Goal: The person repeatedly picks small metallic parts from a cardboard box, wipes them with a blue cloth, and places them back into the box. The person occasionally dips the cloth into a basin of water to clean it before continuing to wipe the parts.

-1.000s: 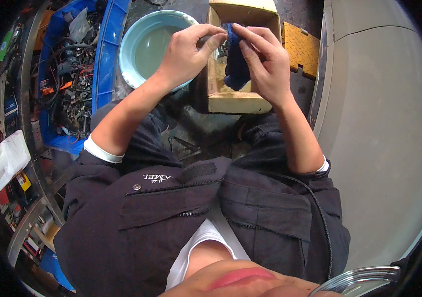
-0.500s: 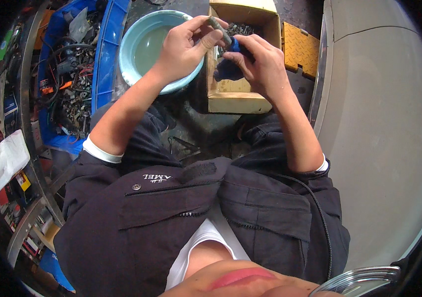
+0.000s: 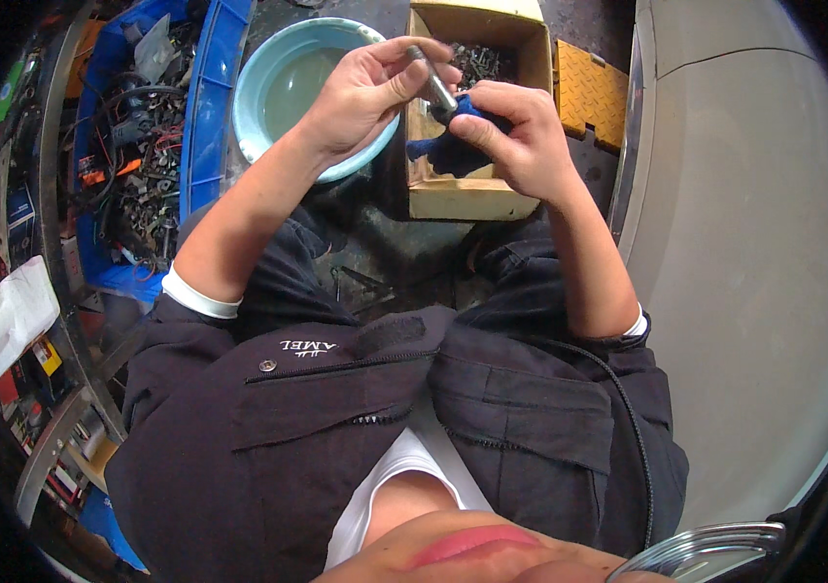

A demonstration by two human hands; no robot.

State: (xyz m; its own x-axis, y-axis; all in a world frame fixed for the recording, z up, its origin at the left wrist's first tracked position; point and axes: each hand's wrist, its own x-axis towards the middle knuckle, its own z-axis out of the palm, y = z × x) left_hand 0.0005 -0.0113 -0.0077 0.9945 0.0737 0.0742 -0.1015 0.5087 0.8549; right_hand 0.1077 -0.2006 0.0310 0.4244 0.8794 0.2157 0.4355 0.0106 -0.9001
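Observation:
Between the thumb and fingers of my left hand is a short grey metal rod, roughly cylindrical, tilted with its lower end toward the right. My right hand grips a dark blue cloth, which is pressed around the rod's lower end. Part of the cloth hangs below my right fingers. Both hands are raised over the gap between a light blue basin and an open cardboard box. Cloudy water stands in the basin. Small metal parts lie at the far end of the box.
On the left, a blue plastic crate is full of tools, cables and metal pieces, beside a metal shelf frame. A yellow ramp-like block sits right of the box. A large grey panel borders the right side.
My right hand has turned and shifted its hold on the cloth, with more cloth now bunched below it. More of the rod's bare, shinier surface shows now. My left hand has barely moved.

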